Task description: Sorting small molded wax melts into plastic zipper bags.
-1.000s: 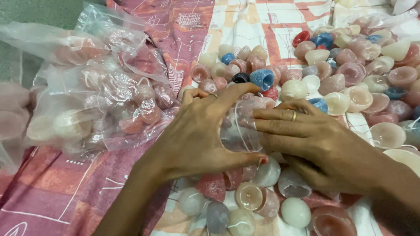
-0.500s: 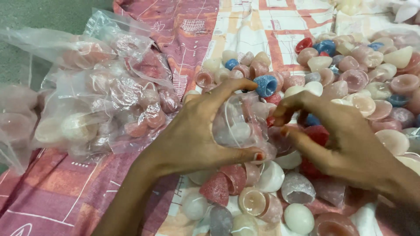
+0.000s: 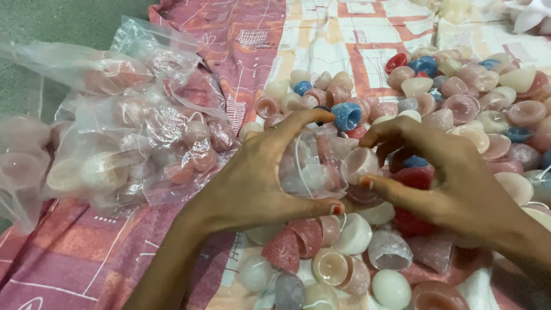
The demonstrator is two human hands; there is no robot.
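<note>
Left hand: the left hand [image 3: 252, 178] is curled around a small clear plastic bag [image 3: 313, 163], thumb below and fingers arched over the top, gripping it firmly.
Right hand: the right hand [image 3: 453, 178] comes in from the right, thumb and fingers pinched on a pale pink dome-shaped piece [image 3: 360, 163] right at the bag's mouth.
Bag in hand: it sits between both hands, above the heap, with a few pale pieces showing through the plastic; how many, I cannot tell.
Loose heap: a spread of small dome-shaped pieces [image 3: 459, 97] in pink, cream, red and blue lies under and beyond the hands, and a blue piece [image 3: 347, 115] sits just beside the left fingertips.
Filled bags: to the left, well apart from the hands, a pile of clear bags [image 3: 120, 143] already stuffed with the same pieces.
Surface: everything rests on a patterned pink and cream cloth [image 3: 241, 40].
</note>
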